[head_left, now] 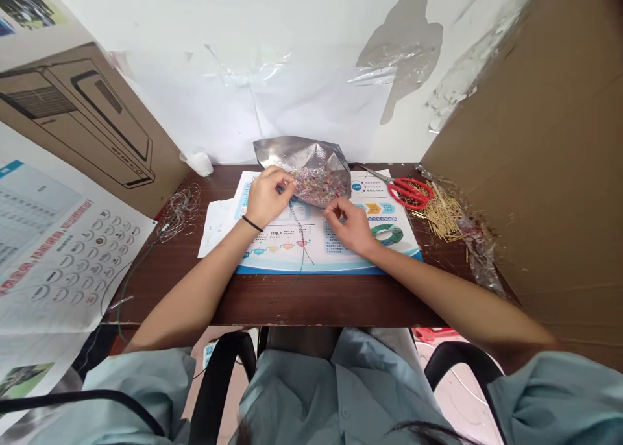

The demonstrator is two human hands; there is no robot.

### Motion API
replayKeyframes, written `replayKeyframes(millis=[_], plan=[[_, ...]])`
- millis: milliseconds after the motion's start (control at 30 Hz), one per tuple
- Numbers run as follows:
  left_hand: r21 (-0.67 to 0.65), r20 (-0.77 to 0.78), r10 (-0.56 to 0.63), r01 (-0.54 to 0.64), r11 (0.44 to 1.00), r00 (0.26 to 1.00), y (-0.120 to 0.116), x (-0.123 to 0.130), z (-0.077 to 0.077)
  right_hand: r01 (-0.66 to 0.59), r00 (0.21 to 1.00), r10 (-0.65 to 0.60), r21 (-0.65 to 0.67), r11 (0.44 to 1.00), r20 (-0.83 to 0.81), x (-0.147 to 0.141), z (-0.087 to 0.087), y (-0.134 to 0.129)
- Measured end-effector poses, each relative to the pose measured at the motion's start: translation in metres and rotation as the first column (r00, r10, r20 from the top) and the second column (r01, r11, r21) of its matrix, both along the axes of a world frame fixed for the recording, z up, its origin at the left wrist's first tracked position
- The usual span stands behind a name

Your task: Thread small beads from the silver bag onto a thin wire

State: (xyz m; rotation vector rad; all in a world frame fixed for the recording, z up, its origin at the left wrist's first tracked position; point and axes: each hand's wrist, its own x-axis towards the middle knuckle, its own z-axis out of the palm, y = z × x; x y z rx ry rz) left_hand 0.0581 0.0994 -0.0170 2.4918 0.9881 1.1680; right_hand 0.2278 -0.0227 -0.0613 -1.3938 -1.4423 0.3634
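Note:
A clear-fronted silvery bag [318, 184] full of tiny multicoloured beads lies on the printed sheet [341, 263]. At its left edge, my left hand [268, 195] is closed in a pinch, with a black band on the wrist. From those fingers a thin dark string [302, 240] hangs down over the sheet, its ends loose. By the bag's lower right edge, my right hand [349, 226] has thumb and forefinger pressed together. Whatever sits between those fingertips is too small to make out.
Red-handled scissors [413, 193] rest beside a heap of thin golden sticks [445, 215] at the right. Tangled clear line [181, 211] lies at the left. Cardboard walls [549, 140] flank the dark wooden table [321, 302], and crumpled plastic [481, 257] lies near the right one.

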Motion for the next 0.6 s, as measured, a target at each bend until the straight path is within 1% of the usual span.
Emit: replayKeyframes(millis=[100,167,233,300,367,433,500,600], plan=[[0.047,-0.183,-0.036,0.046,0.998,0.982,0.0,0.014,-0.003,0.009,0.999,-0.009,0.023,1.0,-0.037,-0.003,0.003,-0.001],[0.03,-0.345,-0.048,0.062,0.998,0.938,-0.001,0.028,0.0,0.024,0.998,-0.022,0.04,0.999,-0.051,-0.004,0.004,-0.003],[-0.024,-0.513,-0.061,0.057,0.998,0.857,0.0,0.043,0.007,0.04,0.997,-0.037,0.049,0.998,-0.063,-0.005,0.006,-0.004],[-0.086,-0.627,-0.112,0.075,0.994,0.771,0.001,0.056,0.016,0.059,0.994,-0.054,0.044,0.997,-0.098,-0.004,0.006,-0.003],[-0.16,-0.714,-0.173,0.082,0.984,0.678,0.002,0.066,0.024,0.078,0.984,-0.073,0.022,0.997,-0.163,-0.001,0.005,-0.001],[-0.213,-0.768,-0.193,0.04,0.976,0.611,0.003,0.072,0.029,0.095,0.966,-0.094,-0.009,0.995,-0.241,0.002,0.003,0.003],[-0.221,-0.786,-0.17,-0.014,0.975,0.595,0.006,0.075,0.032,0.109,0.945,-0.116,-0.038,0.993,-0.306,0.005,-0.001,0.007],[-0.212,-0.762,-0.151,-0.022,0.977,0.629,0.013,0.075,0.031,0.126,0.926,-0.139,-0.059,0.99,-0.351,0.008,-0.005,0.011]])
